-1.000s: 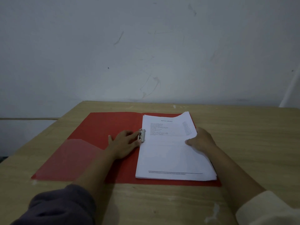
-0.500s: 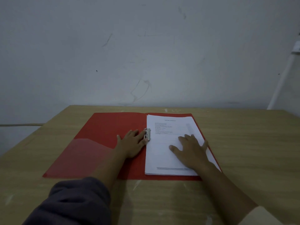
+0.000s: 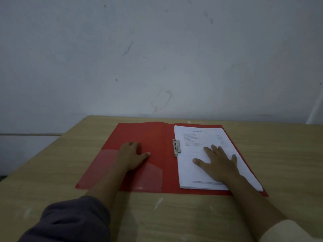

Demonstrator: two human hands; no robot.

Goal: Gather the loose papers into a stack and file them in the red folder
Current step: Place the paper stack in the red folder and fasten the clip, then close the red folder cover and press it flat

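The right hand lay flat, fingers spread, palm down on a stack of white papers, gripping nothing. The left hand rested flat and open on the left half of an open red folder, partly over its clear inner pocket. The papers sat squared on the folder's right half, their left edge just beside a metal clip at the spine. The folder lay on a pale wooden surface before a scuffed white wall.

Right hand flat on papers; left hand on red folder.
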